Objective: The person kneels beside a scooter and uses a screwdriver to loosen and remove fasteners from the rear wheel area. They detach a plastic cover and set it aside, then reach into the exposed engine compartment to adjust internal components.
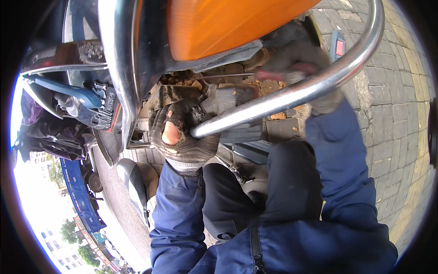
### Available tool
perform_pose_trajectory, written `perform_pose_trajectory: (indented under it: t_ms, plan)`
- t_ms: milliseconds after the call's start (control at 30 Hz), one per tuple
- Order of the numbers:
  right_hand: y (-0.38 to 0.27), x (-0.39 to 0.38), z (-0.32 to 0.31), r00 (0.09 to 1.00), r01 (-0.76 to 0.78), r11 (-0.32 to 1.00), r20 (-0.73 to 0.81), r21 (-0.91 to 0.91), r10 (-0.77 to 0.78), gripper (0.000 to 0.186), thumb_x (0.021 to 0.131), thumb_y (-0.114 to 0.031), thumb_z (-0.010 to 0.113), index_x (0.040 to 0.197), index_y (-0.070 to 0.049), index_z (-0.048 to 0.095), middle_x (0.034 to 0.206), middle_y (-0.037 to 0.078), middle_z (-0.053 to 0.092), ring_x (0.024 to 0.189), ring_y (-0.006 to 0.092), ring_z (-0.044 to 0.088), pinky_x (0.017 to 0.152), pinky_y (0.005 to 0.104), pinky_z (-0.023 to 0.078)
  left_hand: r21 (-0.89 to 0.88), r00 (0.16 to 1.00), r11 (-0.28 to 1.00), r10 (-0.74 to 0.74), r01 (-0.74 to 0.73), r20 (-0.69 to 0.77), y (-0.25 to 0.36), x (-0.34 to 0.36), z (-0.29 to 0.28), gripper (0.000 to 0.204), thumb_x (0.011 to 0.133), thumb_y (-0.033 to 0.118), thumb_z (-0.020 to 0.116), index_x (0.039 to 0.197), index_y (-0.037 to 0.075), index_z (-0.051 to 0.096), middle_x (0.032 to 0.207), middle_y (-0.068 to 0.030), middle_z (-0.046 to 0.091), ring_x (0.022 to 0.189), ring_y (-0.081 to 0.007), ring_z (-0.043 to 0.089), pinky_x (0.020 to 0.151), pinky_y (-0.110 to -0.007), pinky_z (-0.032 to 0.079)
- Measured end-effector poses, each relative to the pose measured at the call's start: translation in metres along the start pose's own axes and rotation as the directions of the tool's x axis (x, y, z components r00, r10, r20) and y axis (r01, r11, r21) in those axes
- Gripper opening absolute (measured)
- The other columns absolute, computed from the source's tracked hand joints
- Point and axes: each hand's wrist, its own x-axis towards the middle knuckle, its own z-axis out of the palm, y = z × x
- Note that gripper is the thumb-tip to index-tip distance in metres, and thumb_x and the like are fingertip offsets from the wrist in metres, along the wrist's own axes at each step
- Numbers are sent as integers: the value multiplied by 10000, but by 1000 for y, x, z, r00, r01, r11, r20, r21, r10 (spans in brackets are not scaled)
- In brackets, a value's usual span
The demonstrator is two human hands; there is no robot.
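Observation:
My left hand (pixel 182 132), in a worn striped glove with a hole showing skin, is closed at the near end of a curved chrome bar (pixel 292 100). Its fingers curl over a dirty part under an orange vehicle body (pixel 219 27); what they grip is hidden. Beyond the bar my right hand (pixel 303 64), gloved and smeared by motion, is closed around a screwdriver (pixel 269 75) with a red handle. The thin shaft points left, toward the dirt-caked parts beneath the body. A dark grey block-shaped part (pixel 232 98) lies between the hands.
A blue-handled tool (pixel 73 91) and metal pieces rest on the vehicle at left. A tool with a red patch (pixel 338 45) lies on the grey paving (pixel 388 86). My knees (pixel 294 178) are bent below the bar. A blue truck (pixel 80 192) stands far left.

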Motion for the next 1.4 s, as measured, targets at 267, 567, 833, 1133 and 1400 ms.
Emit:
perform_pose_trajectory:
  t_ms: [267,567,833,1133,1400]
  plan:
    - [-41,-25,3,992,62,992,-116,107,-49,410,843,-307,823,1053,20,694,887,84,696,794,145,655,736,281,552,62,999,998,-29,27,28,0,0,-2,418,841,155,772,1150,-49,577,1028,-172,715,893,-187,693,791,-299,545]
    - [-31,-52,52,954,-119,965,-297,-232,46,248,876,-104,728,1071,45,694,1000,116,724,942,217,701,856,367,581,175,999,983,51,-49,-4,0,3,-6,339,823,159,762,1082,-20,636,895,-130,723,804,-174,701,740,-294,550]
    - [-38,-39,29,977,-23,1000,-209,18,26,473,908,-315,750,1124,89,634,1008,177,713,751,218,717,723,347,627,87,999,996,-30,26,35,3,3,-8,385,783,110,785,1128,3,652,929,-121,731,796,-152,703,709,-277,554]
    - [-53,-65,43,975,141,930,-116,-340,-190,236,929,-119,683,1096,47,670,1000,189,730,898,262,720,827,365,579,93,988,992,93,-82,-122,0,9,2,359,685,215,845,961,64,672,692,-72,623,616,-263,645,592,-371,523]
    - [-28,-36,47,979,113,993,-176,35,-105,356,901,-168,716,1188,24,629,1047,149,734,889,230,728,745,353,613,194,998,979,57,-64,38,6,7,-11,376,798,126,800,1132,20,664,868,-107,727,792,-156,706,712,-290,562]
